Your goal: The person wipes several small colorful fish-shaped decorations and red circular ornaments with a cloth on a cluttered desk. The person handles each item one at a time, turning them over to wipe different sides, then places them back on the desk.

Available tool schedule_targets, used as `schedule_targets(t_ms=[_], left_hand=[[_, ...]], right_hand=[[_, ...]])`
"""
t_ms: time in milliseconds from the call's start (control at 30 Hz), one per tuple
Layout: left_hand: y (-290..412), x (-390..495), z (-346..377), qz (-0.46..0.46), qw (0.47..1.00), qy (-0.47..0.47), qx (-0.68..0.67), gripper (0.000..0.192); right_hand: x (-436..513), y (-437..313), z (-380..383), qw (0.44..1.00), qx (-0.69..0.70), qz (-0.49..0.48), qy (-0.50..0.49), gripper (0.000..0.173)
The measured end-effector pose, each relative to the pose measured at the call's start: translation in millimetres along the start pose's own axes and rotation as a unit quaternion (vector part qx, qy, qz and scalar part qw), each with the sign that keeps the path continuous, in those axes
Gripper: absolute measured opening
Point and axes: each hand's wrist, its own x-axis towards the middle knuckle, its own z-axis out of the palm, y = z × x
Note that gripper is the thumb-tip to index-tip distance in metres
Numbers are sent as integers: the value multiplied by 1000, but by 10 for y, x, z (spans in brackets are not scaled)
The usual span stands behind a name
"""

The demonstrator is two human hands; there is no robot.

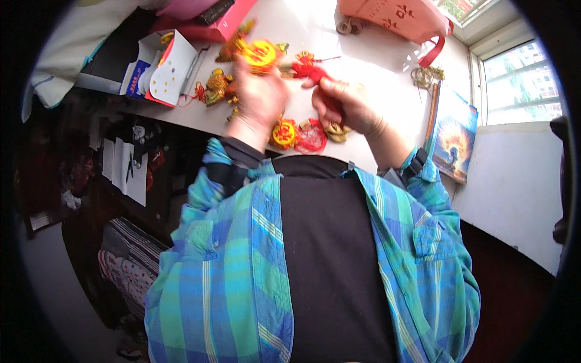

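Note:
My left hand (261,95) is closed on a round yellow-and-red ornament (258,55), held up over the white tabletop (386,90). Between the thumb and fingers of my right hand (340,102) is a red tassel (311,72), slightly blurred. A red knotted cord (305,57) lies just beyond it. Left of my left hand rests a gold and orange ornament (219,86) with a red knot. Near my body lie another round yellow-and-red ornament (283,134), a bundle of red cord or netting (312,137) and a coil of tan cord (337,132).
An open white box (170,75) stands at the left edge beside a blue carton (136,80). A pink bag (399,18) is at the back right. Tan cord (426,76) and a picture-covered book or board (454,136) are by the window wall.

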Motion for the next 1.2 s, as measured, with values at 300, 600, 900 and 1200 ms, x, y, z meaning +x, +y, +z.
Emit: schedule_targets(t_ms=[300,600,900,1200], left_hand=[[65,-74,452,-56,997,-50,16,42],[209,-11,359,34,999,-6,41,36],[101,-54,358,10,997,-15,70,30],[-94,-110,419,42,974,-81,208,27]], right_hand=[[-29,194,-267,991,-126,40,18,27],[-177,574,-837,619,-752,-135,181,64],[-125,-261,-500,927,-214,-198,234,45],[440,55,-6,978,-109,-118,129,59]])
